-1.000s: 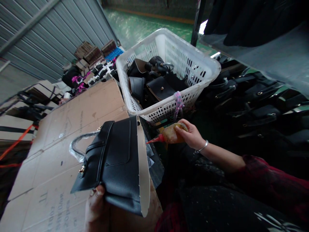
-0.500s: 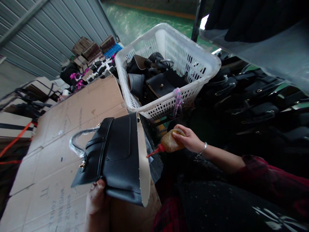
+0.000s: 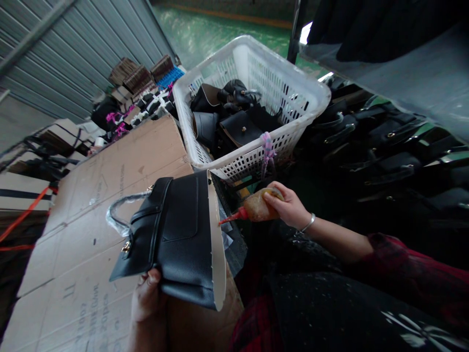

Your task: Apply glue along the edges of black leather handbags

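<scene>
Left hand (image 3: 146,296) grips a black handbag (image 3: 181,234); right hand (image 3: 291,205) holds a squeeze bottle (image 3: 257,207), red nozzle (image 3: 240,214) by the bag's pale edge (image 3: 219,259)

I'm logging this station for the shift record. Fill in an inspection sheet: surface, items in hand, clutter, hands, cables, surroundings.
Surface: creased cardboard with printed marks.
Items in hand: black handbag, pale edge towards the bottle; red nozzle tip at that edge, contact unclear.
Clutter: white basket beyond the handbag, holding black bags.
Hands: left hand grips the handbag's lower side; right hand grips the bottle.
Cables: nothing seen.
Surroundings: ribbed metal wall, green floor, dark bags massed at right.
</scene>
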### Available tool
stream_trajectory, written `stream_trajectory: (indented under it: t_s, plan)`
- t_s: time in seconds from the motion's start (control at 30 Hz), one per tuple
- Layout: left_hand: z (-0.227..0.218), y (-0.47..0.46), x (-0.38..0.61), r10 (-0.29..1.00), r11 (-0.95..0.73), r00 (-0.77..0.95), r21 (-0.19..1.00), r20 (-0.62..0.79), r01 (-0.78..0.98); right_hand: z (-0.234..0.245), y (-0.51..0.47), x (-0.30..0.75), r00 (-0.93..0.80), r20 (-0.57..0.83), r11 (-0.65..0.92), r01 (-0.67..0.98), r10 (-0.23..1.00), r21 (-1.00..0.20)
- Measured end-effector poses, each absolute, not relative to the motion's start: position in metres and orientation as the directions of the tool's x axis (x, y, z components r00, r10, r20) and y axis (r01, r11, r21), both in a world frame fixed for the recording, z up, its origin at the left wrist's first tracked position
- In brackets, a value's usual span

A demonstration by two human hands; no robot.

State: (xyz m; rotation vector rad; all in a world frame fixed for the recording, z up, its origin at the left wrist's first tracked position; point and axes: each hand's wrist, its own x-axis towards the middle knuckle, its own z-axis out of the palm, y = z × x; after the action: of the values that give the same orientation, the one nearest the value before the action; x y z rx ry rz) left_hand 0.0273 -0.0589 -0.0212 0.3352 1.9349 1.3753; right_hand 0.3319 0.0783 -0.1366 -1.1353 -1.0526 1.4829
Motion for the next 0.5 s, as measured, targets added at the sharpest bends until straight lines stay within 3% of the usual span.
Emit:
stream_trajectory:
  t_s: [0.17,0.5]
  plan:
    - [-0.022,-0.060,0.026,0.590,0.404,-0.701,0.898,-0.402,-0.175,-0.136,0.085,0.324,-0.091,-0.130,-0.142,-0.145,0.987,-0.979]
    - [-0.022,-0.059,0.029,0.602,0.363,-0.703,0.914,-0.379,-0.182,-0.125,0.056,0.338,-0.302,-0.196,-0.236,-0.102,0.933,-0.966]
